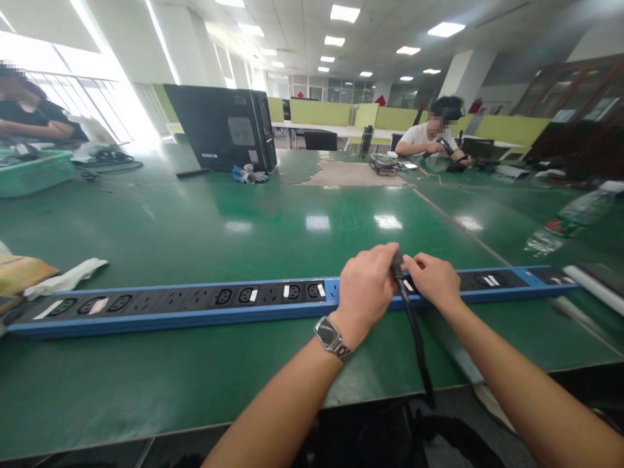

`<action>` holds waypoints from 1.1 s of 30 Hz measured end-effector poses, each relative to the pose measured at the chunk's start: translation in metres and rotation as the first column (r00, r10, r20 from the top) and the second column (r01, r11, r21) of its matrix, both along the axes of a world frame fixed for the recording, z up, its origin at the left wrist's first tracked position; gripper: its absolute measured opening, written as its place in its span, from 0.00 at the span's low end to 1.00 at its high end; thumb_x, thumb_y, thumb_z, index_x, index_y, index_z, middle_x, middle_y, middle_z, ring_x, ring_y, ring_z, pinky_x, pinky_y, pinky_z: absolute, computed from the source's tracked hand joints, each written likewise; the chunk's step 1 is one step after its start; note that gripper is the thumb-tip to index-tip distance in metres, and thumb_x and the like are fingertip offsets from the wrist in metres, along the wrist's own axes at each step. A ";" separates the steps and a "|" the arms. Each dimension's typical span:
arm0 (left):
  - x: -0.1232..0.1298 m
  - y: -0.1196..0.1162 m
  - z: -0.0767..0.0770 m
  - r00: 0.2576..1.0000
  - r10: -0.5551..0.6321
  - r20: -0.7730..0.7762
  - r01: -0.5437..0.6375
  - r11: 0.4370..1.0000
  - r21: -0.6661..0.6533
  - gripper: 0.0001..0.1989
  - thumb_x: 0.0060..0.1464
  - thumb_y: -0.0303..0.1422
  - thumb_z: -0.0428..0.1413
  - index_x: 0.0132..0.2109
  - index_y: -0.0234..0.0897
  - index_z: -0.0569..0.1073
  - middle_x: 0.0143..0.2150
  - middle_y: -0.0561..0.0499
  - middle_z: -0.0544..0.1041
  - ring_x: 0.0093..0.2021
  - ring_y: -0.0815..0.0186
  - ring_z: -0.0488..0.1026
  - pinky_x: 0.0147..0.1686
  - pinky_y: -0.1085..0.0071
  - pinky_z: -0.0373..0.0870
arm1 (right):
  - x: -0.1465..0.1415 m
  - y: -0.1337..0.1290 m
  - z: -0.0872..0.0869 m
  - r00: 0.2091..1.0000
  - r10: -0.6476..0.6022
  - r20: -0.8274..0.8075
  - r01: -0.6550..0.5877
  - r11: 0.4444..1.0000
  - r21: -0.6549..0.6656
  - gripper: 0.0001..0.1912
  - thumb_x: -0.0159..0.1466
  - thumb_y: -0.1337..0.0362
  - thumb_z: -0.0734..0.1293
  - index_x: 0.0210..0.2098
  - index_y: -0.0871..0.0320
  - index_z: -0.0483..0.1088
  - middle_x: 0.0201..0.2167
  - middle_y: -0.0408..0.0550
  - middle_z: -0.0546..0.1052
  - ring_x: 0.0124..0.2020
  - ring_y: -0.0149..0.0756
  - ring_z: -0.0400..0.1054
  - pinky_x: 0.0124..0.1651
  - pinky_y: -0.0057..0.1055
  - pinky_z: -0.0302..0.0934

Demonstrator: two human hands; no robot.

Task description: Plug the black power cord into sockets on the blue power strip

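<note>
A long blue power strip (273,313) with black sockets lies across the green table in front of me. Over its right half, my left hand (368,286), with a watch on the wrist, is closed on the black plug (398,261) of a power cord. The cord (417,344) hangs down from the plug past the table's front edge. My right hand (435,279) is close against the plug's right side, fingers curled and pinched together; whatever is between them is hidden. The plug's lower end and the socket under it cannot be made out clearly.
White label pieces stick to several sockets. A plastic bottle (570,218) lies at right, and a yellow package (24,276) at left. Farther back are a black computer case (224,127), gloves (249,173) and a green basket (36,170). Two people sit across the table.
</note>
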State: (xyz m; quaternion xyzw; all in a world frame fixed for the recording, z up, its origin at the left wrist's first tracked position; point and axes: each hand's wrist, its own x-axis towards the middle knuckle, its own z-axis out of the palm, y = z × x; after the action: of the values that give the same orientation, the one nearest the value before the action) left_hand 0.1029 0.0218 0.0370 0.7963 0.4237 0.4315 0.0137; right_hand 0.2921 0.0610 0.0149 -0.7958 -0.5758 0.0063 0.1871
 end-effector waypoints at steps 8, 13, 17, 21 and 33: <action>-0.102 -0.014 -0.020 0.995 0.060 -0.076 -0.072 0.981 -0.180 0.16 0.64 0.35 0.51 0.56 0.37 0.68 0.46 0.44 0.78 0.46 0.59 0.74 0.47 0.62 0.70 | -0.001 -0.001 0.001 1.000 -0.007 -0.009 0.007 1.000 -0.015 0.25 0.62 0.43 0.55 0.29 0.52 0.74 0.30 0.47 0.77 0.30 0.35 0.63 0.29 0.30 0.45; -0.098 -0.014 -0.027 0.989 0.017 -0.147 -0.046 0.979 -0.197 0.16 0.63 0.35 0.53 0.56 0.38 0.69 0.49 0.45 0.78 0.49 0.58 0.73 0.49 0.59 0.69 | -0.001 -0.001 0.001 1.000 -0.006 -0.003 0.006 1.000 -0.017 0.25 0.62 0.43 0.55 0.30 0.51 0.74 0.30 0.47 0.77 0.30 0.36 0.64 0.29 0.30 0.45; -0.091 -0.016 -0.023 0.969 0.041 -0.242 -0.083 0.983 -0.165 0.15 0.61 0.35 0.54 0.54 0.39 0.71 0.47 0.47 0.78 0.48 0.57 0.72 0.47 0.59 0.69 | -0.001 -0.001 0.000 1.000 -0.003 0.000 0.003 1.000 -0.017 0.24 0.62 0.43 0.56 0.29 0.51 0.74 0.30 0.45 0.77 0.30 0.36 0.64 0.29 0.29 0.46; -0.089 -0.023 -0.026 0.935 0.047 -0.351 -0.085 0.992 -0.093 0.16 0.61 0.31 0.53 0.56 0.40 0.69 0.52 0.48 0.76 0.50 0.57 0.70 0.48 0.59 0.68 | -0.001 -0.001 -0.001 1.000 -0.012 0.009 0.012 1.000 -0.015 0.23 0.62 0.43 0.56 0.31 0.50 0.75 0.31 0.45 0.77 0.31 0.36 0.65 0.29 0.30 0.46; -0.085 -0.025 -0.030 0.937 0.040 -0.348 -0.076 0.993 -0.090 0.19 0.61 0.26 0.50 0.59 0.37 0.67 0.55 0.46 0.75 0.53 0.57 0.70 0.52 0.58 0.66 | -0.002 -0.002 -0.002 0.999 -0.014 0.046 0.015 1.000 -0.017 0.22 0.62 0.46 0.55 0.32 0.50 0.75 0.33 0.47 0.78 0.33 0.38 0.67 0.28 0.30 0.46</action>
State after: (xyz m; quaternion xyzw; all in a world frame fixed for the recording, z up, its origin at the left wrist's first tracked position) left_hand 0.0181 -0.0029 0.0068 0.8451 0.4644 0.2630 -0.0329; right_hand 0.2898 0.0593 0.0129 -0.8015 -0.5742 -0.0081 0.1669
